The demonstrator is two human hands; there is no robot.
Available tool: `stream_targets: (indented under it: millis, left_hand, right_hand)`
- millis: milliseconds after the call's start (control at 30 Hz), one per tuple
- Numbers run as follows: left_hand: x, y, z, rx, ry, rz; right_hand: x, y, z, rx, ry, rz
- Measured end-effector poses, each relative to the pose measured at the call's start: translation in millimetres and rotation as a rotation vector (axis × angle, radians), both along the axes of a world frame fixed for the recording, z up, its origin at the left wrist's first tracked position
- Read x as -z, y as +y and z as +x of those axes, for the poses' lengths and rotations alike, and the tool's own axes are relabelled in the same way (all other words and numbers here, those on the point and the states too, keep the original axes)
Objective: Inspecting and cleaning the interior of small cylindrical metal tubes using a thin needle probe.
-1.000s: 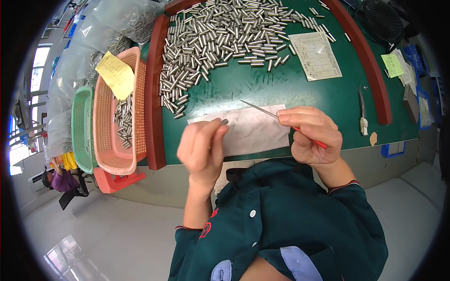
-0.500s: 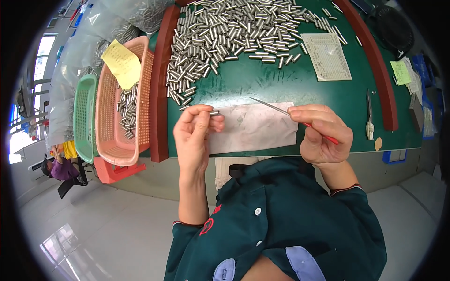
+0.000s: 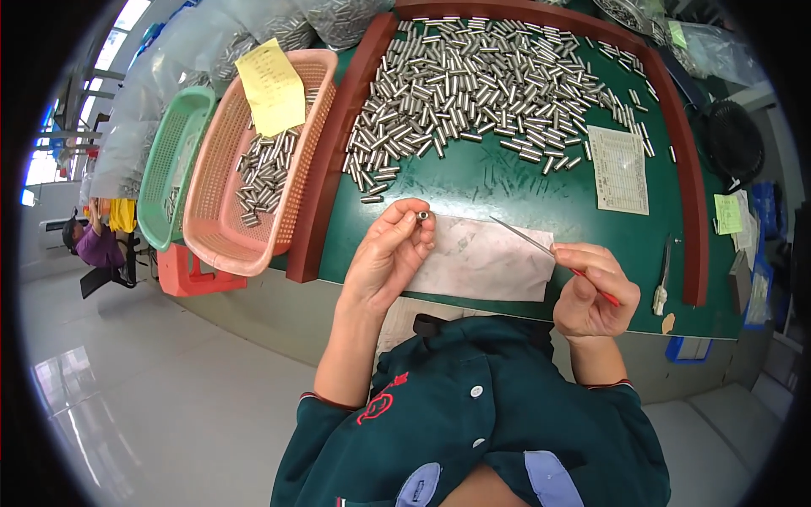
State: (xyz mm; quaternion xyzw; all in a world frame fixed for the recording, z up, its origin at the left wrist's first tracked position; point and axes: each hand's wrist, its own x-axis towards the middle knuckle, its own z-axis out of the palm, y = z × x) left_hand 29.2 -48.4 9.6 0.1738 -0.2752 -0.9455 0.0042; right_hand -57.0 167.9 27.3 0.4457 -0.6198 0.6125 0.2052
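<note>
My left hand (image 3: 395,249) pinches a small shiny metal sleeve (image 3: 423,216) between thumb and fingertips. Its round end, with a dark hole in the middle, is turned up towards the view. In my right hand (image 3: 596,289) is a slim, pointed needle file (image 3: 522,234) with a red handle, its grey tip directed to the left and away from me, apart from the sleeve. Below both hands a stained white cloth (image 3: 486,266) lies on the green tabletop (image 3: 473,188). Beyond it spreads a large heap of similar metal cylinders (image 3: 481,93).
Dark red wooden rails (image 3: 334,160) border the tabletop. To the left stand a pink basket (image 3: 207,198) holding cylinders and a yellow note, and a green basket (image 3: 156,173). A printed sheet (image 3: 619,173), a white-handled tool (image 3: 661,291) and a black fan (image 3: 733,144) are on the right.
The whole view has shifted and turned a little. My left hand has tipped the sleeve from lying sideways to showing its holed end. My right hand keeps its hold on the file.
</note>
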Motion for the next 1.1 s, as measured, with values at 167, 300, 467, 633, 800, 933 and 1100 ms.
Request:
stream_targets:
  millis: [167,300,467,633,800,933,1100]
  left_hand:
    - [0.1,-0.3,1.2,-0.015,0.019,-0.06]
    - [4.3,-3.2,3.5,-0.011,0.074,0.013]
    - [6.8,-5.9,5.0,-0.019,0.096,0.099]
    - [6.7,-8.0,6.0,-0.022,0.043,0.149]
    - [6.5,-7.6,5.3,-0.022,0.029,0.123]
    - [6.5,-9.3,7.0,0.03,0.09,0.1]
    - [5.0,-8.9,8.3,0.017,0.072,0.088]
  right_hand:
    - [1.6,-2.3,1.9,0.005,0.014,0.001]
    - [2.1,-7.1,6.5,0.062,-0.032,-0.046]
    - [4.1,-8.8,7.8,0.067,-0.033,-0.052]
    - [5.0,-7.7,5.4,0.059,-0.001,-0.023]
    - [5.3,-10.0,6.1,0.07,-0.021,-0.042]
    - [4.5,-11.9,6.8,0.086,-0.032,-0.042]
    - [5.2,-12.5,7.3,0.086,-0.036,-0.037]
